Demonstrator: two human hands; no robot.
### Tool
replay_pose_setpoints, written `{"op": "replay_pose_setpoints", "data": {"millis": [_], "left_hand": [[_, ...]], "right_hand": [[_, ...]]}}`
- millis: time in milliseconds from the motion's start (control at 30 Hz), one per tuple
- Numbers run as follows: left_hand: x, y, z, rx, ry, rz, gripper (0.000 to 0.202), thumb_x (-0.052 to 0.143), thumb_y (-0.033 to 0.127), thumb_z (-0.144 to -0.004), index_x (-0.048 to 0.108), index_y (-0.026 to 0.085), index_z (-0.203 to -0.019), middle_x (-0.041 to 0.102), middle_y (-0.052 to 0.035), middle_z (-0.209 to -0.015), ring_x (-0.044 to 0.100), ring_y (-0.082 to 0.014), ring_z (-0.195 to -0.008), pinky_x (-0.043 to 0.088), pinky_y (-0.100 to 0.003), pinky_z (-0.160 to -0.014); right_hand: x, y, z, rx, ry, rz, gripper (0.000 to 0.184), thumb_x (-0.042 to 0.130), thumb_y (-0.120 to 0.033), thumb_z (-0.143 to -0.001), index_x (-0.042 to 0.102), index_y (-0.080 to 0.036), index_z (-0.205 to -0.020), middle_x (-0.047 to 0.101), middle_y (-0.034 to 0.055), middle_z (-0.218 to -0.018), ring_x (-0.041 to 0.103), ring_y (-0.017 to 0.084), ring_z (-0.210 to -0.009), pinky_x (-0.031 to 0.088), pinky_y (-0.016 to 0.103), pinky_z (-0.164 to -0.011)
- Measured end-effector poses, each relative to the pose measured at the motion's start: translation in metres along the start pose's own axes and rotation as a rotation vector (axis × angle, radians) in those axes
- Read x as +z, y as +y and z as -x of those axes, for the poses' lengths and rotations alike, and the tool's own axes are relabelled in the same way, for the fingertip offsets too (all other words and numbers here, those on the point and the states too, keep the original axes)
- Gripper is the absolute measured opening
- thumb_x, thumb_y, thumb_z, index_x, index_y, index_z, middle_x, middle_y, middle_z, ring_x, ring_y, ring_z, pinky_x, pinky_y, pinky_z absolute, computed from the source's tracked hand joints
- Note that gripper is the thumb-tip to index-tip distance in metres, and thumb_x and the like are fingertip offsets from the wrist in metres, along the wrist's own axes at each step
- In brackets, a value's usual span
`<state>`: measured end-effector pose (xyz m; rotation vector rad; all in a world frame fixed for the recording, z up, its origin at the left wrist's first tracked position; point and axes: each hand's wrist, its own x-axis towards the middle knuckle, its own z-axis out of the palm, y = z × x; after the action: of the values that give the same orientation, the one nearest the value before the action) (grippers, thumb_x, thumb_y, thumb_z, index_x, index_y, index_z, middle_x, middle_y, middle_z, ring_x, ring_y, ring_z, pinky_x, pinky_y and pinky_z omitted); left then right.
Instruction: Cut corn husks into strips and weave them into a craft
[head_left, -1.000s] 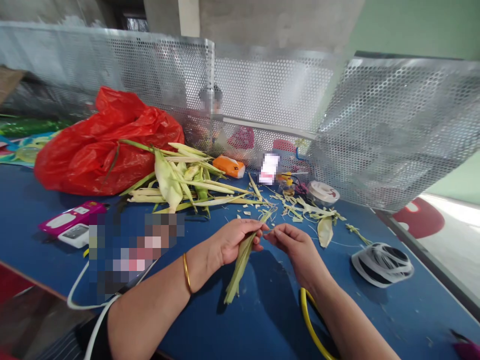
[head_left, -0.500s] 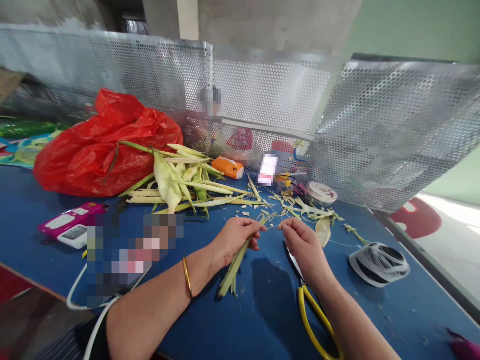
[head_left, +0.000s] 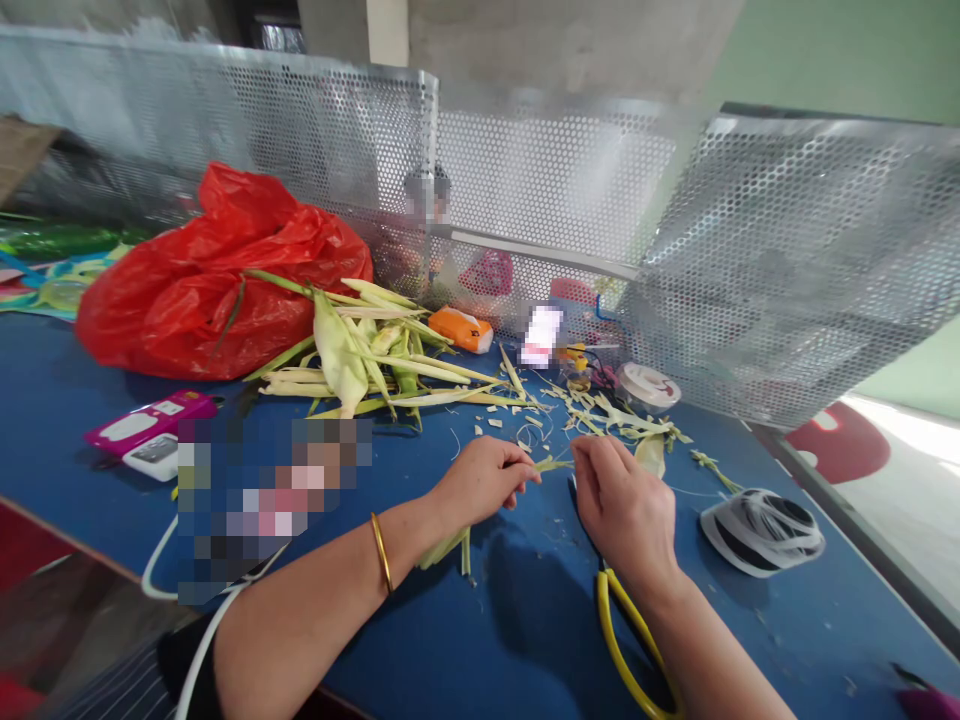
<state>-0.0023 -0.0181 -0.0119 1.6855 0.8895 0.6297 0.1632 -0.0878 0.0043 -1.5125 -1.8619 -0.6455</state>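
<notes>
The left hand (head_left: 491, 478) has its fingers folded closed around a husk bundle (head_left: 450, 543), low over the blue table (head_left: 540, 650). The bundle's middle is concealed by that hand; only a pale frayed tip, pointing toward the other hand, and the lower ends below the wrist are exposed.

The right hand (head_left: 628, 500) is bent inward beside the frayed tip, fingertips largely turned from my view; how far they close, and whether they grip a thread, I cannot tell. Beneath it lie yellow-handled scissors (head_left: 611, 610), blades mostly covered, one handle loop partly behind the forearm. A purple object (head_left: 926, 700) is cut off at the lower right, unidentifiable.
</notes>
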Motion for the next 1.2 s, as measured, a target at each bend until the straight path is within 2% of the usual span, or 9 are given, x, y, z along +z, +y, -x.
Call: {"op": "replay_pose_setpoints", "data": {"millis": [100, 267, 333, 400, 533, 667, 933, 1100, 1200], "left_hand": [[-0.001, 0.003, 0.001, 0.010, -0.018, -0.067, 0.021, 0.055, 0.028, -0.080, 0.071, 0.015, -0.076, 0.057, 0.0022, -0.059, 0.055, -0.0107, -0.048, 0.041, -0.022, -0.050], [0.000, 0.011, 0.005, 0.106, -0.054, -0.404, 0.020, 0.054, 0.019, -0.082, 0.071, 0.017, -0.072, 0.065, 0.0003, -0.065, 0.060, -0.0130, -0.060, 0.042, -0.023, -0.061], [0.000, 0.011, 0.006, 0.212, -0.092, -0.551, 0.019, 0.055, 0.016, -0.083, 0.072, 0.018, -0.075, 0.070, -0.0016, -0.075, 0.064, -0.0159, -0.075, 0.043, -0.024, -0.069], [-0.001, 0.011, 0.006, 0.333, -0.179, -0.608, 0.018, 0.056, 0.014, -0.084, 0.073, 0.018, -0.079, 0.072, -0.0026, -0.084, 0.064, -0.0167, -0.084, 0.043, -0.024, -0.075], [-0.006, 0.014, 0.007, 0.443, -0.280, -0.405, 0.017, 0.056, 0.018, -0.087, 0.073, 0.018, -0.082, 0.070, -0.0020, -0.081, 0.062, -0.0114, -0.072, 0.043, -0.021, -0.069], [-0.008, 0.018, 0.008, 0.320, -0.203, -0.098, 0.018, 0.057, 0.024, -0.087, 0.071, 0.015, -0.082, 0.064, -0.0006, -0.072, 0.055, -0.0080, -0.056, 0.043, -0.020, -0.058], [-0.005, 0.018, 0.006, 0.201, -0.152, 0.187, 0.020, 0.056, 0.026, -0.087, 0.070, 0.014, -0.081, 0.056, 0.0024, -0.063, 0.055, -0.0079, -0.054, 0.045, -0.020, -0.056], [-0.005, 0.019, 0.006, 0.240, -0.089, 0.160, 0.019, 0.056, 0.026, -0.086, 0.071, 0.015, -0.081, 0.056, 0.0025, -0.062, 0.054, -0.0083, -0.054, 0.045, -0.020, -0.055], [-0.006, 0.020, 0.007, 0.250, 0.004, 0.070, 0.020, 0.055, 0.027, -0.086, 0.071, 0.015, -0.081, 0.058, 0.0022, -0.062, 0.054, -0.0084, -0.053, 0.043, -0.020, -0.055]], "right_hand": [[-0.002, 0.002, 0.000, -0.013, 0.006, -0.019, 0.020, 0.043, -0.023, -0.099, 0.060, -0.018, -0.089, 0.066, 0.0029, -0.078, 0.057, 0.013, -0.057, 0.033, 0.024, -0.052], [-0.006, 0.001, -0.001, -0.200, -0.083, -0.050, 0.021, 0.043, -0.020, -0.098, 0.063, -0.019, -0.091, 0.061, 0.0022, -0.072, 0.057, 0.014, -0.059, 0.033, 0.026, -0.053], [-0.005, 0.002, -0.002, -0.162, -0.132, -0.121, 0.023, 0.042, -0.021, -0.098, 0.064, -0.019, -0.089, 0.061, 0.0026, -0.073, 0.057, 0.014, -0.060, 0.033, 0.026, -0.053], [-0.001, 0.008, -0.003, -0.020, -0.201, -0.269, 0.024, 0.042, -0.024, -0.097, 0.063, -0.020, -0.086, 0.064, 0.0030, -0.078, 0.058, 0.014, -0.065, 0.036, 0.025, -0.057], [0.010, 0.023, -0.006, 0.350, -0.331, -0.612, 0.023, 0.052, -0.034, -0.089, 0.060, -0.021, -0.072, 0.060, 0.0006, -0.067, 0.054, 0.016, -0.064, 0.041, 0.026, -0.060], [0.016, 0.027, -0.008, 0.558, -0.391, -0.832, 0.028, 0.058, -0.045, -0.081, 0.061, -0.020, -0.068, 0.054, -0.0010, -0.059, 0.045, 0.014, -0.057, 0.036, 0.026, -0.054], [0.020, 0.016, -0.001, 0.512, -0.359, -0.790, 0.026, 0.055, -0.041, -0.083, 0.059, -0.019, -0.069, 0.055, -0.0012, -0.061, 0.045, 0.015, -0.060, 0.034, 0.025, -0.055], [0.023, 0.014, 0.002, 0.472, -0.367, -0.754, 0.027, 0.053, -0.039, -0.086, 0.059, -0.020, -0.068, 0.052, -0.0018, -0.058, 0.043, 0.014, -0.057, 0.033, 0.025, -0.053], [0.021, 0.014, 0.001, 0.432, -0.378, -0.705, 0.027, 0.053, -0.039, -0.087, 0.061, -0.019, -0.071, 0.054, -0.0014, -0.060, 0.046, 0.014, -0.057, 0.035, 0.025, -0.054]]}}
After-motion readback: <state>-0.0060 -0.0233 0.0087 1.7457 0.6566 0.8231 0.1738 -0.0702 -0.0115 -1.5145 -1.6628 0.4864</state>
